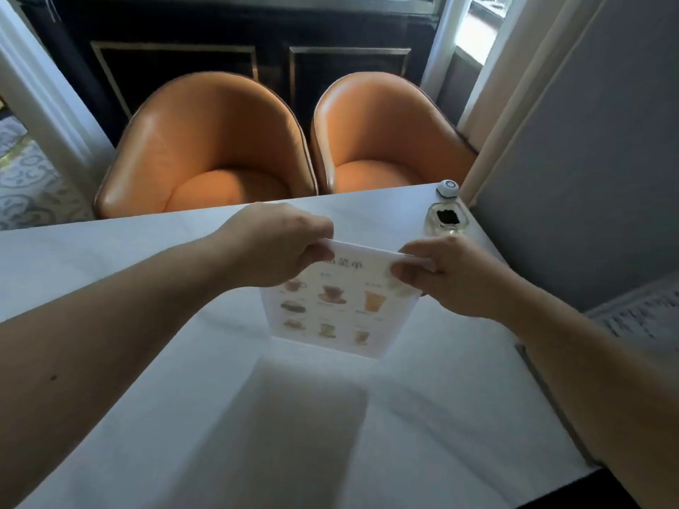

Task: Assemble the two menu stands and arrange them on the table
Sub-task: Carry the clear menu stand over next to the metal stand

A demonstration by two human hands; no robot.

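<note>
A menu stand [338,306] stands upright near the middle of the white table [110,259], its card printed with pictures of drinks facing me. My left hand [272,244] pinches the stand's top left corner. My right hand [444,277] pinches its top right corner. The lower edge seems to rest on the tabletop and casts a shadow toward me. Only this one stand is in view; its base is not distinguishable.
A small glass bottle with a dark label [446,220] and a round white call button [447,188] sit at the table's far right corner. Two orange tub chairs [205,148] [389,137] stand behind the far edge. A grey wall [588,159] borders the right side.
</note>
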